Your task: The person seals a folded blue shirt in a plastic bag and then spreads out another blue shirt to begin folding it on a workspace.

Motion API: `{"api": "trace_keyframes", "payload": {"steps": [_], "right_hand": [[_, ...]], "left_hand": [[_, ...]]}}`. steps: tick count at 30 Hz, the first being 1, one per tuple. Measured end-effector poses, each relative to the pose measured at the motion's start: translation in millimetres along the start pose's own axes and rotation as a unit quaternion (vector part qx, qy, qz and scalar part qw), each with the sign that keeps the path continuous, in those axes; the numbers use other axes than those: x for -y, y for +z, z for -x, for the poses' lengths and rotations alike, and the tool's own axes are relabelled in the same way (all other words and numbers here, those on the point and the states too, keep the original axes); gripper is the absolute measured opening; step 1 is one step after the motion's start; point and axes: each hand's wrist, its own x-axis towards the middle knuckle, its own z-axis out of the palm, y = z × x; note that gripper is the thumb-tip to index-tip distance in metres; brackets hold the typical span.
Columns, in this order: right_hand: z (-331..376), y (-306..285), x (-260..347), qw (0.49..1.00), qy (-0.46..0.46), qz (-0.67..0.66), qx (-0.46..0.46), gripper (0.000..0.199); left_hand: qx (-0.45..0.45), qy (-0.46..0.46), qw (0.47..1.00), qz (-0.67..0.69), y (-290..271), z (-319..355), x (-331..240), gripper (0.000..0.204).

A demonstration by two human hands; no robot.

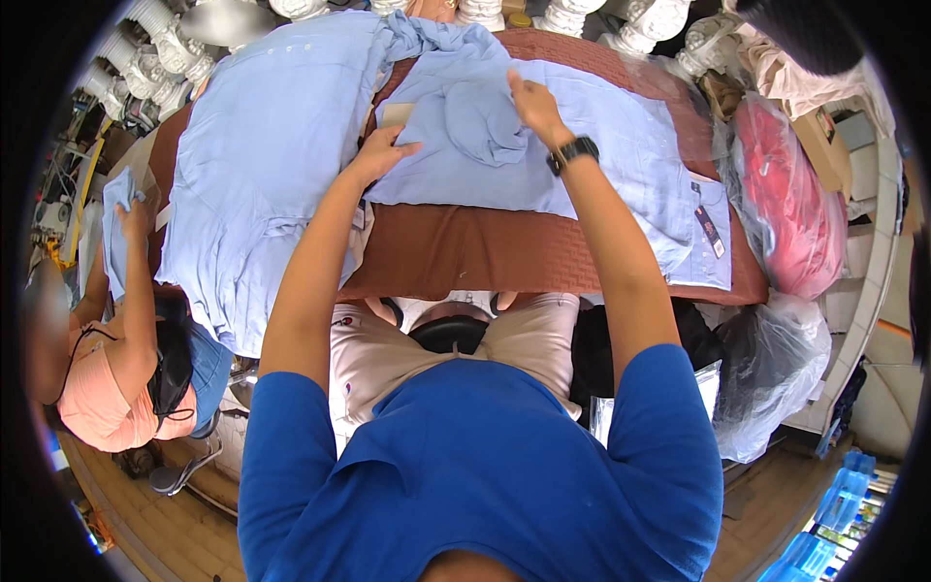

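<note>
In front of me a light blue shirt (436,184) lies on a brown cloth-covered table (456,247), with part of it bunched into a rounded heap (475,121) in the middle. My left hand (381,155) rests at the left of this heap, thumb and fingers apart. Beside it a beige card (393,114) shows partly from under the fabric. My right hand (536,107), below a dark wristwatch, is at the heap's right edge with fingers stretched away from me. I see nothing held in either hand.
A pile of light blue shirts (276,145) covers the table's left side. More folded blue garments, one with a dark tag (708,228), lie at right. Red clothing in clear plastic (790,194) stands beyond. White balusters (640,24) line the far edge. Another person (116,378) handles blue cloth at left.
</note>
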Motion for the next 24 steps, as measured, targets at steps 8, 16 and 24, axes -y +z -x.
{"api": "trace_keyframes", "payload": {"steps": [8,16,24], "right_hand": [[208.7,-68.0,-87.7,0.895,-0.218,0.376,-0.102,0.049],[285.6,-111.6,-151.4,0.782,-0.021,0.589,-0.202,0.039],[225.9,-276.8,-170.8,0.983,-0.058,0.125,-0.119,0.019]], "left_hand": [[-0.051,0.073,0.995,-0.044,11.2,-5.7,13.8,0.048],[-0.028,0.043,0.999,0.011,17.3,-5.3,6.8,0.047],[-0.033,0.014,0.999,0.016,6.5,-6.5,17.9,0.047]]}}
